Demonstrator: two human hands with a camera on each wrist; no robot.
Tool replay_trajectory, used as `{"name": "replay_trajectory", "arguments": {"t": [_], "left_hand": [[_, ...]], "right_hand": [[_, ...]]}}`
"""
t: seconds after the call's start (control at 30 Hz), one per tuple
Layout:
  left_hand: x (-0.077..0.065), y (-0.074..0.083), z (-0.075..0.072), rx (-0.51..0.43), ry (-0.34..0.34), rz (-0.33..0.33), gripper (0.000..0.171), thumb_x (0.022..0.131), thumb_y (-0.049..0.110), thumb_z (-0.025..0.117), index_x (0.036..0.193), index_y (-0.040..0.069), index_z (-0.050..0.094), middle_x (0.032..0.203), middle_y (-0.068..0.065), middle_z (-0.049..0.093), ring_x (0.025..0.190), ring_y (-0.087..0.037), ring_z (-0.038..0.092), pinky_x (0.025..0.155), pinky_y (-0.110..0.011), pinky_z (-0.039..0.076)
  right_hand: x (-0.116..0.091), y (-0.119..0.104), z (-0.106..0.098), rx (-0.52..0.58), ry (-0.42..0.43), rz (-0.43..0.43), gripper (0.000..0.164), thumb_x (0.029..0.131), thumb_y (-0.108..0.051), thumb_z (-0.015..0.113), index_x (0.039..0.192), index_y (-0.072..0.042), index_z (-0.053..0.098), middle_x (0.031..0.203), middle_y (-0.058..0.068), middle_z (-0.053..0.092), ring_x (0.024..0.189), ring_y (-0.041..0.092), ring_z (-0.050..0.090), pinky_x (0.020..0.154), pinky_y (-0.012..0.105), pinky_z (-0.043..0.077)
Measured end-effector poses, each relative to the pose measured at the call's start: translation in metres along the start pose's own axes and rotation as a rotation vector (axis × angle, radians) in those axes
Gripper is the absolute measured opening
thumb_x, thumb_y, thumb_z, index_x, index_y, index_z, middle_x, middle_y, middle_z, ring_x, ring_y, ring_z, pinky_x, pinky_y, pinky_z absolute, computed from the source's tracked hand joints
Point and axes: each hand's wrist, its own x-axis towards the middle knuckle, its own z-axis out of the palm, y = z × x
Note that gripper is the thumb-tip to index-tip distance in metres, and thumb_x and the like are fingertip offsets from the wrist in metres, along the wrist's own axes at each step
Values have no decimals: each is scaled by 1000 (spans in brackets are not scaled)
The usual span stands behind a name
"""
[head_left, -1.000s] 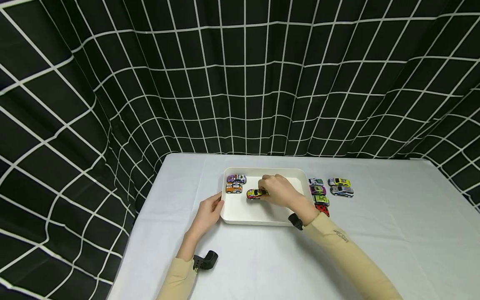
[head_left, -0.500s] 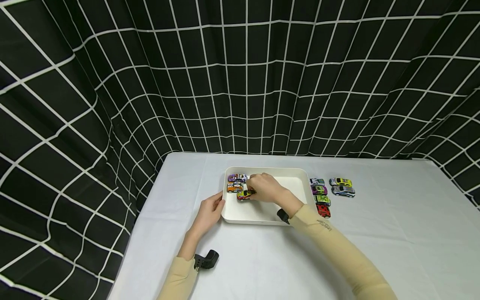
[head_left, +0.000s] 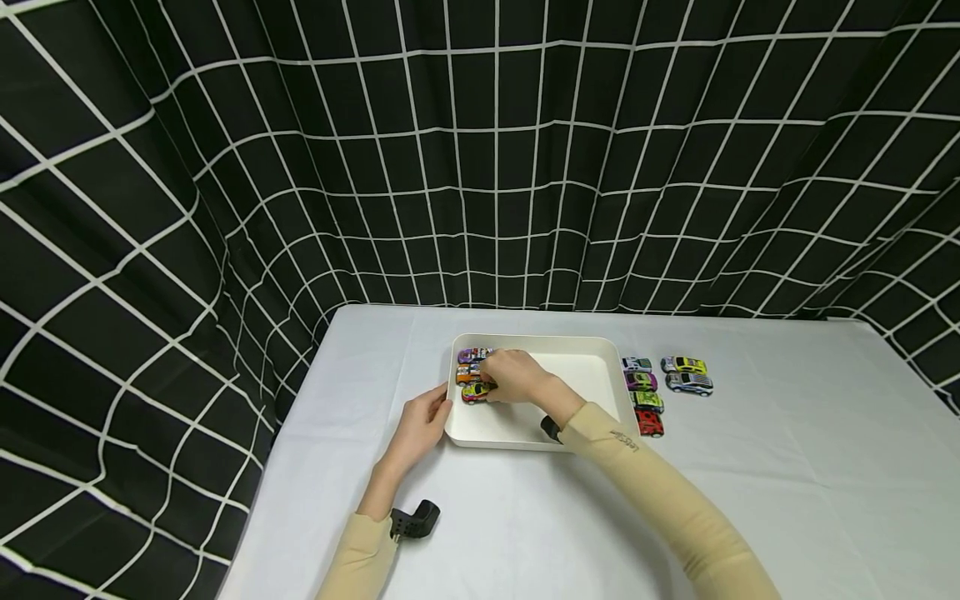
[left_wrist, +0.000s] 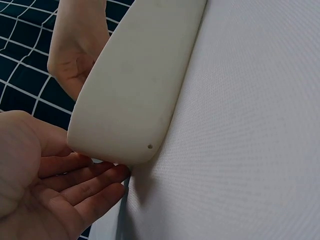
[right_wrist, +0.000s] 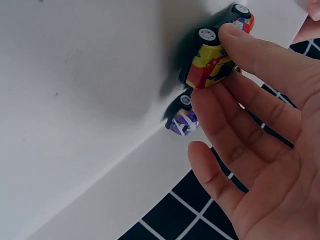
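Clearly, a red-and-yellow toy car point(right_wrist: 207, 62) is pinched between the thumb and fingertips of the right hand point(head_left: 513, 377), inside the white tray point(head_left: 581, 383) at mid-frame in the head view. It can be judged light, stiff and slightly slippery, best gripped across its sides. The tray's left end is touched by the left hand point(head_left: 418, 427), its fingers loosely extended. Upward movement is blocked by an orange car point(head_left: 466, 375), then a purple car point(head_left: 468, 356); four cars point(head_left: 641, 381) and two others point(head_left: 689, 383) are seen right of centre.
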Motion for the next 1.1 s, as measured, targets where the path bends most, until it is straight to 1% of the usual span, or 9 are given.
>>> {"name": "replay_trajectory", "arguments": {"t": [0.17, 0.3, 0.53, 0.7, 0.77, 0.83, 1.0, 1.1], "left_hand": [[0, 1, 0, 2, -7, 5, 37, 95, 1, 47, 128, -16, 44, 120, -32, 53, 104, -34, 60, 83, -27, 54], [0, 1, 0, 5, -4, 11, 37, 95, 1, 48, 127, -16, 45, 119, -31, 55, 103, -33, 60, 83, -27, 54], [0, 1, 0, 13, -1, 27, 37, 95, 2, 48, 127, -15, 45, 117, -30, 56, 101, -32, 61, 82, -27, 54], [0, 1, -1, 4, 1, 24, 37, 95, 1, 48, 127, -15, 45, 118, -31, 55, 102, -34, 61, 83, -27, 54], [0, 1, -1, 3, 1, 28, 36, 94, 1, 48, 127, -16, 45, 118, -31, 55, 102, -34, 61, 83, -27, 54], [0, 1, -1, 1, 3, 25, 36, 95, 1, 48, 127, -15, 45, 118, -31, 55, 102, -33, 61, 83, -27, 54], [0, 1, 0, -5, 6, 22, 36, 94, 0, 48, 127, -16, 45, 117, -31, 55, 101, -33, 61, 82, -27, 54], [0, 0, 0, -8, 10, 17, 36, 94, -1, 48, 127, -16, 45, 117, -31, 55, 101, -34, 61, 82, -26, 54]], "right_hand": [[2, -2, 1, 15, -13, 12, 22, 69, -19, 82, 74, -10, 62, 70, -3, 56, 63, 12, 47, 58, 29, 47], [5, -3, 2, 10, -19, 17, 23, 69, -20, 82, 73, -10, 61, 69, -3, 56, 62, 12, 47, 57, 28, 46], [8, -6, 3, -10, -19, -3, 26, 68, -22, 83, 71, -10, 60, 69, -3, 55, 63, 13, 48, 58, 30, 47], [7, -6, 1, -18, -17, 5, 26, 67, -26, 83, 77, -11, 64, 75, -2, 61, 68, 14, 55, 66, 32, 50], [5, -5, -1, -25, -9, 1, 27, 68, -28, 83, 82, -12, 66, 79, -2, 63, 71, 14, 58, 71, 34, 51], [2, -4, -5, -27, 7, -8, 26, 70, -26, 82, 86, -11, 68, 82, 0, 65, 73, 15, 59, 73, 35, 52], [-10, 4, -16, -23, 76, -31, 19, 74, -16, 78, 88, -8, 69, 83, 3, 65, 72, 17, 60, 70, 37, 52], [-19, 13, -23, -36, 120, -45, 17, 74, -14, 77, 87, -8, 67, 82, 3, 64, 72, 16, 59, 68, 36, 52]]}}
